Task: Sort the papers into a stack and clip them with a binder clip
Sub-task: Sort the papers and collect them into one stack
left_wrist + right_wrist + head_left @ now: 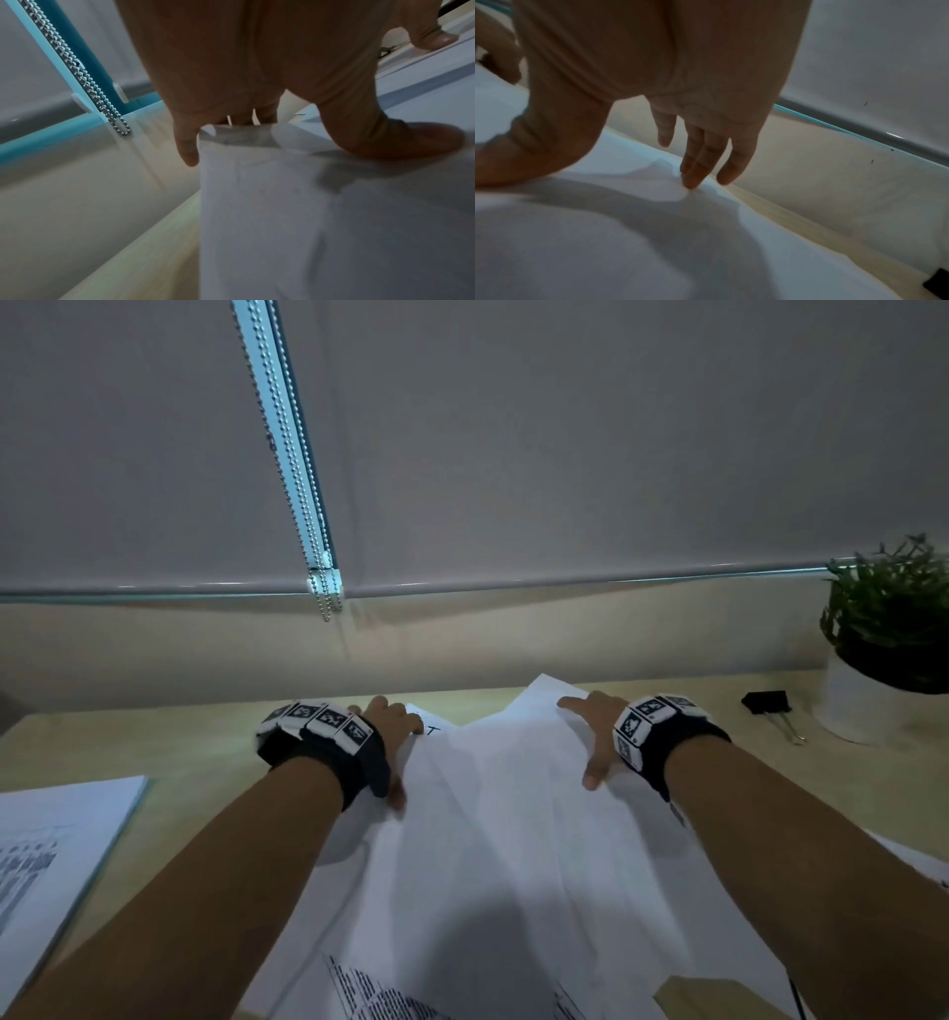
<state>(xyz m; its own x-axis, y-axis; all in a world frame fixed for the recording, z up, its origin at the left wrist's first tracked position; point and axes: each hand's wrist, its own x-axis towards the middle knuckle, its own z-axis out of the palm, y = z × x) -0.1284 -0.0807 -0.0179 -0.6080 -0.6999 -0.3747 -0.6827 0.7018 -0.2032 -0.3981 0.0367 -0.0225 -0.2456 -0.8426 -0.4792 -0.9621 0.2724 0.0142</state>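
Observation:
A loose pile of white papers (pixel 513 814) lies fanned and humped on the pale wooden table (pixel 154 742). My left hand (pixel 395 752) is at the pile's far left corner. In the left wrist view its fingers (pixel 244 115) go behind a sheet's (pixel 282 203) far edge while the thumb (pixel 416 142) presses on top, pinching it. My right hand (pixel 590 742) rests on the far right of the pile. Its straight fingertips (pixel 693 178) and thumb (pixel 526 152) touch the paper (pixel 603 243). A black binder clip (pixel 766 702) lies to the right, apart from both hands.
A second stack of printed paper (pixel 61 839) sits at the table's left edge. A potted plant (pixel 888 649) in a white pot stands at the far right behind the clip. A roller blind with a bead chain (pixel 287 454) hangs at the back.

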